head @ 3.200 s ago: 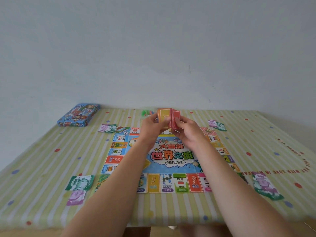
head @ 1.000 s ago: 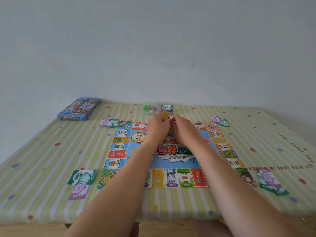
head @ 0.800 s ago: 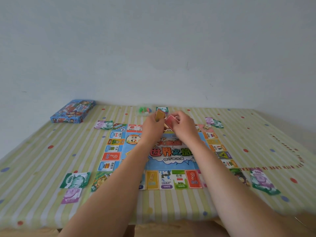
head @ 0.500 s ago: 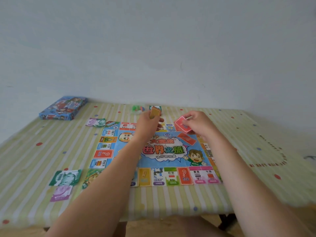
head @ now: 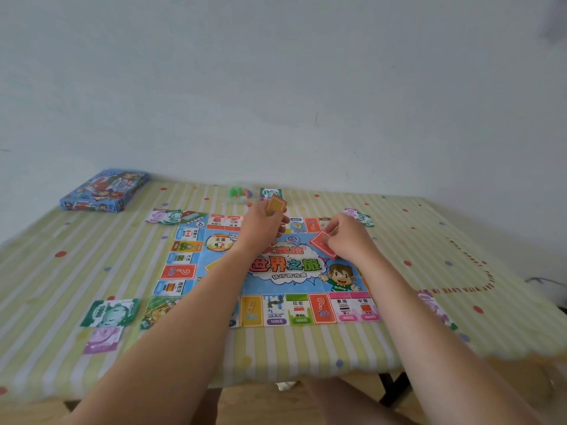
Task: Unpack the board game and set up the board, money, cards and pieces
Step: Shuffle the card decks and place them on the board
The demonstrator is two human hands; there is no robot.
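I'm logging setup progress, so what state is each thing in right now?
Board: unfolded, flat on the table.
Game box: closed, far left corner.
Orange cards: held up in left hand.
Red cards: gripped by right hand, low over the board.
Money: laid out near the board's corners.
Pieces: heaped beyond the board, not placed.

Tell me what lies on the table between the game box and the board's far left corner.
In the head view, a small pile of paper money lies between the game box and the board, touching the board's corner; otherwise only tablecloth.
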